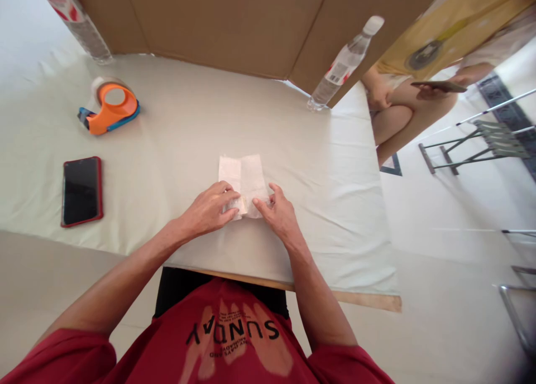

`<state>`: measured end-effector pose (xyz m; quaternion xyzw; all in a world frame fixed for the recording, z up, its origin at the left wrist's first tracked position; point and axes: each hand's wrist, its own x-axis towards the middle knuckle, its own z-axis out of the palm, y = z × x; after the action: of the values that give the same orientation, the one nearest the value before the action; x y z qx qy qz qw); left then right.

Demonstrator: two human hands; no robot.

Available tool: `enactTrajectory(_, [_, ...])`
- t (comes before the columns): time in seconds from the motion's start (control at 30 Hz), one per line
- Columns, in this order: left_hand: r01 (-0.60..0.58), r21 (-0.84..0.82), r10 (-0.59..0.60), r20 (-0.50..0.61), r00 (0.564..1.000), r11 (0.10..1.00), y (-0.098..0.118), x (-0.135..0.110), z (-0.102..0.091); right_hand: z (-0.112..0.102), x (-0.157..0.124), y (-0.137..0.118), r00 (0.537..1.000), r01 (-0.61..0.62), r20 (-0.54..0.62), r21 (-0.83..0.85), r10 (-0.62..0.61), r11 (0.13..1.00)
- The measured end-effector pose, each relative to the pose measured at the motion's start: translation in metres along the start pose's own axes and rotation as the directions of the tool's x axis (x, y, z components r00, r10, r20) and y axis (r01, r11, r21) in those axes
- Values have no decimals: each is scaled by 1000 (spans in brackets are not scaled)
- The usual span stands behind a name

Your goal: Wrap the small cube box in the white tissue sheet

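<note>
A white paper tissue (252,172) with a crease down its middle lies on the cloth-covered table in front of me. My left hand (218,206) is at its lower left, fingers bent and closed on the near edge. By the left thumb a small pale yellowish piece (243,206) shows on the paper; I cannot tell what it is. At the lower right corner, my right hand (277,210) has its thumb on the paper and its fingers curled at the side edge. The tissue's near edge is rumpled between both hands and partly hidden by the fingers.
An orange and blue tape dispenser (115,108) and a red-cased phone (82,191) lie to the left. Water bottles (341,66) (79,24) stand beside a brown cardboard panel (221,24) at the back. A seated person (419,88) holds a dark flat object, near a folding stool (494,138).
</note>
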<state>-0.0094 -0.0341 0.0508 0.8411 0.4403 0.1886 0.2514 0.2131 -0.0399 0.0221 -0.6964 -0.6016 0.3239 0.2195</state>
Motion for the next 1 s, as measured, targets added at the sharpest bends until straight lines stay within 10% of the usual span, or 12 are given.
enactTrajectory(0.4, [-76, 24, 79, -155, 985, 997, -3, -6, 9, 15, -2, -4, 997, 68, -46, 288, -57, 955])
enactTrajectory(1.0, [-67, 102, 66, 11, 998, 993, 1, 5, 6, 29, -17, -29, 995, 92, -79, 574, -57, 814])
